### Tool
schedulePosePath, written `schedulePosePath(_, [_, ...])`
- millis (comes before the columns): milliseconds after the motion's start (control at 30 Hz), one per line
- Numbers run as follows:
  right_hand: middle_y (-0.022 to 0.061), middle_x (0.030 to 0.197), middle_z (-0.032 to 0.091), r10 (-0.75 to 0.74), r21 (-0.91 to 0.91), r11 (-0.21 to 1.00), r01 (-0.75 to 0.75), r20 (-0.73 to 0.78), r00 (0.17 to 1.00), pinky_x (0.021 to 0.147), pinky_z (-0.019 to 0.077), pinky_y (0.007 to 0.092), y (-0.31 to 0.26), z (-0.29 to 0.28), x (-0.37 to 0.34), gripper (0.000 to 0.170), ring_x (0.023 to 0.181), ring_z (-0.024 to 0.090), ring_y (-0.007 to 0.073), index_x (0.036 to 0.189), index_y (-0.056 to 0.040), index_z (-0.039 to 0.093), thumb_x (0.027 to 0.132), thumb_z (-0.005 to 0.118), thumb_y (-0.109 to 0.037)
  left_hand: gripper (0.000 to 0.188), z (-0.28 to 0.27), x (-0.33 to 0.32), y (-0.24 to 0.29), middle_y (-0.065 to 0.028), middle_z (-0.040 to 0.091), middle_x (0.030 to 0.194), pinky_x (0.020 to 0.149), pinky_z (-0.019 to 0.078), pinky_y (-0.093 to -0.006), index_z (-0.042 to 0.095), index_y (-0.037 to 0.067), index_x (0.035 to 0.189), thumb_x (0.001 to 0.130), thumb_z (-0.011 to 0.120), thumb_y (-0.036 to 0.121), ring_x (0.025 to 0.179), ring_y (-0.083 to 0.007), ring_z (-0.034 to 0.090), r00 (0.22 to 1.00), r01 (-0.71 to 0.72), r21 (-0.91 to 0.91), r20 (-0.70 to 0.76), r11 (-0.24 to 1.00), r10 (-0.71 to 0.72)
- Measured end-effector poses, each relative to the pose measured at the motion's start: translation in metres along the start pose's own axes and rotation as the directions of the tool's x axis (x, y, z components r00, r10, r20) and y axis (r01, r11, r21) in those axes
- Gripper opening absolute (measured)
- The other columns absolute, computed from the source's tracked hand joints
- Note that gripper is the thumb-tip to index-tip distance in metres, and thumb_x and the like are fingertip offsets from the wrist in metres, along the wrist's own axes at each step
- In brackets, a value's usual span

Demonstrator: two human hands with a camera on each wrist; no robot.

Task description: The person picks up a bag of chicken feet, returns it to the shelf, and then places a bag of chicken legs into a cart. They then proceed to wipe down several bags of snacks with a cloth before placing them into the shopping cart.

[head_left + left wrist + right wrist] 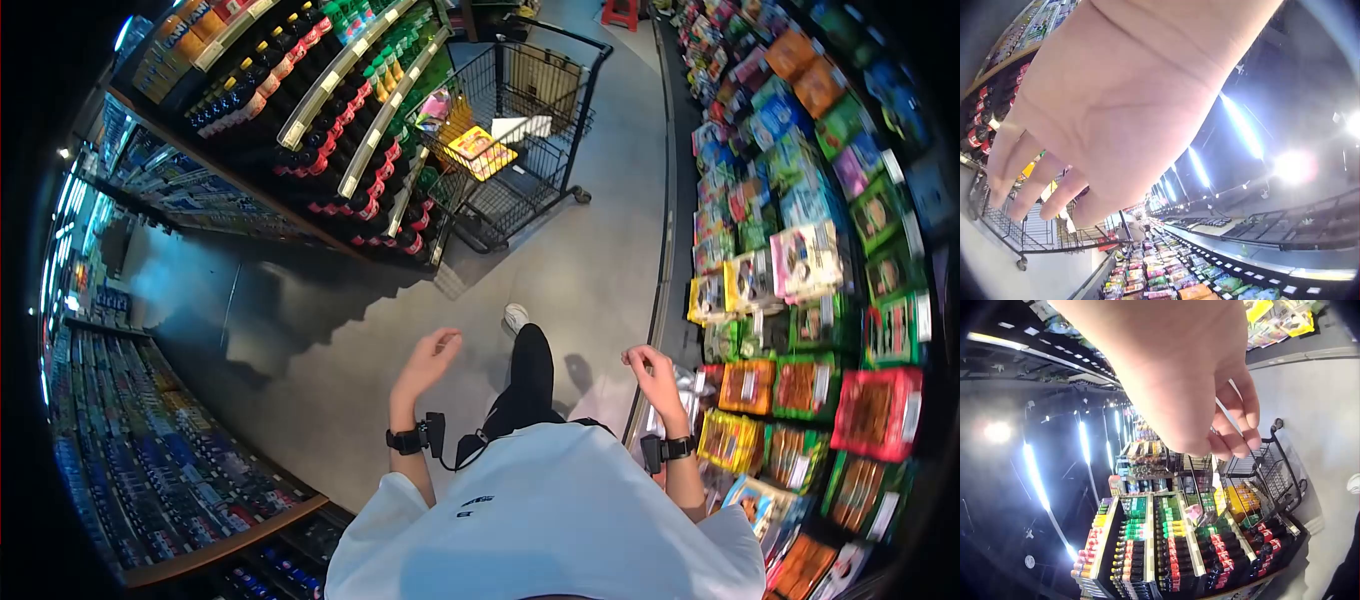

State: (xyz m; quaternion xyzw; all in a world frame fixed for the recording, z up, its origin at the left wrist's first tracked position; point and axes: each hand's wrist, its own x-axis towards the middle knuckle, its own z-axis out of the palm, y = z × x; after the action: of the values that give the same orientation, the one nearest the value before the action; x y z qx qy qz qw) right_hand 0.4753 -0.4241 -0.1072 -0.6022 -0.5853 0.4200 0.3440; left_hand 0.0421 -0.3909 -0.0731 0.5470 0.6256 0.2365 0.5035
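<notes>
My left hand hangs over the floor with its fingers loosely bent and nothing in them. On the other side of my body, my right hand is held out beside the snack shelf, also with nothing in its grasp. Ahead of both hands stands a black wire shopping cart. Inside it lie a yellow-and-red package, a white item and a colourful pack. In the left wrist view the palm covers much of the frame, the fingers drooping across the cart.
Shelves of dark soda bottles with red labels rise at the front left, beside the cart. Packaged snacks line the right side of the aisle. Grey floor runs between them. A red stool stands far ahead.
</notes>
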Motion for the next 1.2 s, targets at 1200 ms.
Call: schedulePosePath(1200, [0.0068,0.084,0.063,0.610,-0.530,0.758,-0.379,0.782,0.128,0.071,0.0536,0.0334,0.072,0.295,0.917,0.012,0.078,0.062,0.0187,0.093,-0.0030,0.061,0.094,0.061,-0.015,0.032,0.016,0.277,0.163,-0.0152,0.070,0.119,0.094,0.0505,-0.0318,0.058,0.001,0.134,0.105,0.054,0.014,0.112,-0.0219,0.067,0.105,0.216,-0.814,-0.530,0.539,-0.842])
